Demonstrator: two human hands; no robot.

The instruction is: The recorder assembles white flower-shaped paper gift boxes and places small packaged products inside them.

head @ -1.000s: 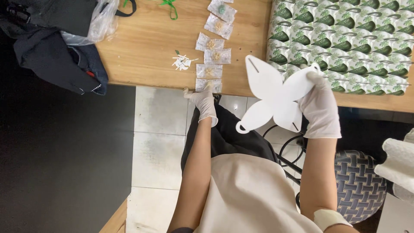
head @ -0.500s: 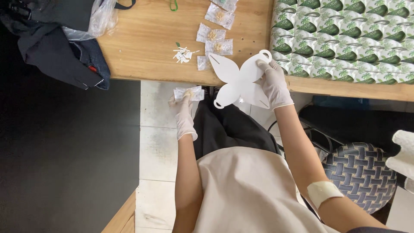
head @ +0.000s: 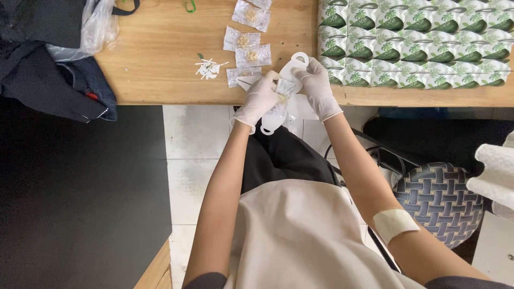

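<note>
Moved: my left gloved hand (head: 261, 98) has come up with a small clear plastic sachet (head: 284, 88) to meet the right.
Right gloved hand (head: 318, 85): pinching the flat white butterfly-shaped card (head: 293, 67), at the wooden table's (head: 160, 59) front edge.
Handling: I judge both light; card bendable, sachet slippery, best pinched at edges.

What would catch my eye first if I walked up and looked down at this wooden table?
Probably the two white-gloved hands at the table edge: the left hand and right hand together hold a white cut-out card and a small clear packet. Next, the block of green-and-white leaf-patterned boxes at the table's right, then the loose clear sachets in the middle.
</note>
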